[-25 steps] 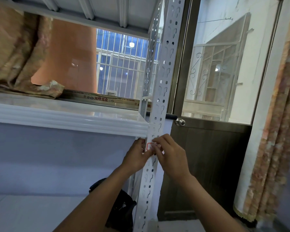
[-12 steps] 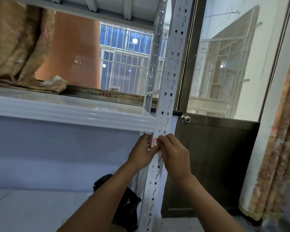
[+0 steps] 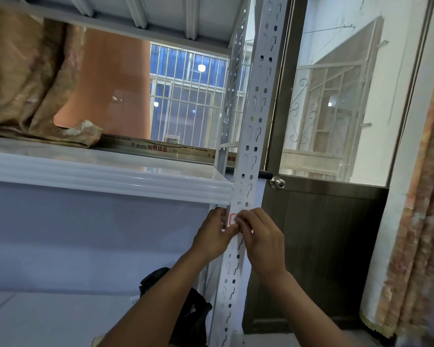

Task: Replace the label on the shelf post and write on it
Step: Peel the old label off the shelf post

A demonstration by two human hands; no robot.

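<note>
1. My left hand (image 3: 214, 234) grips the shelf post (image 3: 251, 121) just under the shelf board (image 3: 105, 176), with the thumb beside the red-bordered label (image 3: 232, 218).
2. The red-bordered label is still stuck to the post, unchanged from a second ago.
3. My right hand (image 3: 261, 237) keeps its curled fingertips pinching the label's right edge.

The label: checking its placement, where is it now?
Head view, centre: the label is on the shelf post just under the shelf edge, between the left hand and right hand.

Red-bordered white label (image 3: 232, 218), apparently flat against upright perforated white shelf post (image 3: 251, 146)
</note>
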